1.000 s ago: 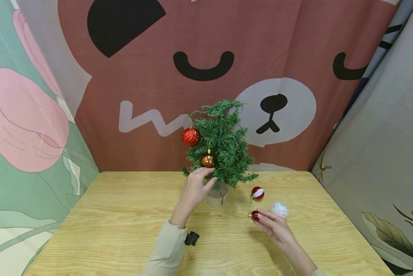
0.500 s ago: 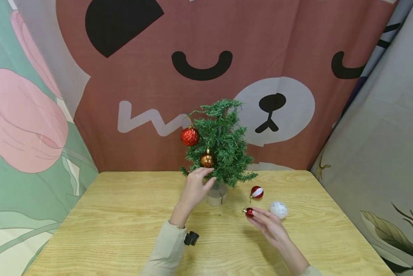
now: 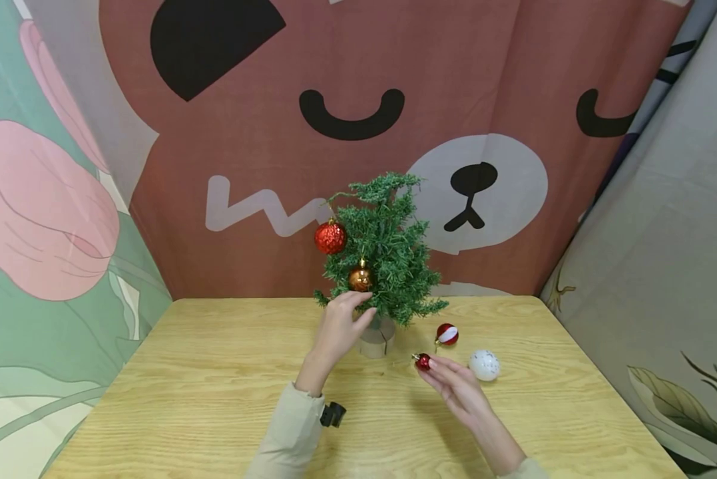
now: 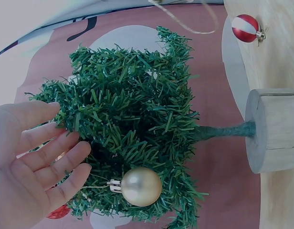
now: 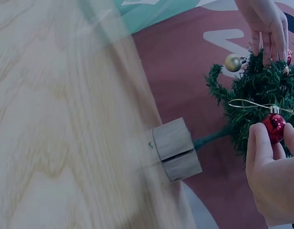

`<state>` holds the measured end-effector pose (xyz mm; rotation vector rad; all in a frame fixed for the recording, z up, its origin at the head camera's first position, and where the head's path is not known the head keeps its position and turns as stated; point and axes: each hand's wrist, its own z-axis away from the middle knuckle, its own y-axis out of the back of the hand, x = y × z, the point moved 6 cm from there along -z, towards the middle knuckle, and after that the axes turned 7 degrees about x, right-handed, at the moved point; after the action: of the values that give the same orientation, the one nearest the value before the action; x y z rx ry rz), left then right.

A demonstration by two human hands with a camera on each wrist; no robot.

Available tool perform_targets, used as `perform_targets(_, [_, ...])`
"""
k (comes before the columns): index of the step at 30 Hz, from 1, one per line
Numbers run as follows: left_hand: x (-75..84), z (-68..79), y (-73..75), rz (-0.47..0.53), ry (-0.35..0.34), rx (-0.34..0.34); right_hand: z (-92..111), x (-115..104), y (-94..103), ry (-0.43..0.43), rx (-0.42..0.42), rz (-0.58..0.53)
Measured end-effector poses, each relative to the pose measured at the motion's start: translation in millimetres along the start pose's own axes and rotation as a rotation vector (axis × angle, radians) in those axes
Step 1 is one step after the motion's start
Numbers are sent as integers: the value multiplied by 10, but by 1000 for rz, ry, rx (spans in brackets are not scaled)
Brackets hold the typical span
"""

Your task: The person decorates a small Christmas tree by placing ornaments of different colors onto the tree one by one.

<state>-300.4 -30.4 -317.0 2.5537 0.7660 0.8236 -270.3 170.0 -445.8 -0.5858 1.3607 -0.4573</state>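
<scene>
My right hand (image 3: 457, 391) pinches a small shiny red Christmas bauble (image 3: 423, 362) between thumb and fingertips, its cap facing left; a gold loop (image 5: 252, 103) trails from it. My left hand (image 3: 341, 324) lies at the front left of a small artificial Christmas tree (image 3: 388, 246), fingers loosely extended against the branches and holding nothing. On that side hang a large red bauble (image 3: 331, 237), a bronze bauble (image 3: 360, 279) just above the left fingertips, and a matte gold bauble (image 4: 141, 186), which the left hand mostly hides in the head view.
The tree stands on a round wooden base (image 3: 375, 342) on the wooden table (image 3: 214, 386). To its right lie a red-and-white striped bauble (image 3: 447, 334) and a white bauble (image 3: 484, 365). A printed curtain (image 3: 262, 153) hangs behind the table.
My right hand has carried the red bauble leftward and slightly up toward the tree, away from the white bauble. The left hand stays in place.
</scene>
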Motion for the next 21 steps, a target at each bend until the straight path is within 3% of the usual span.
perform_targets(21, [36,-4,30,41,-18,48,-8,14,-246,13,-3,-214])
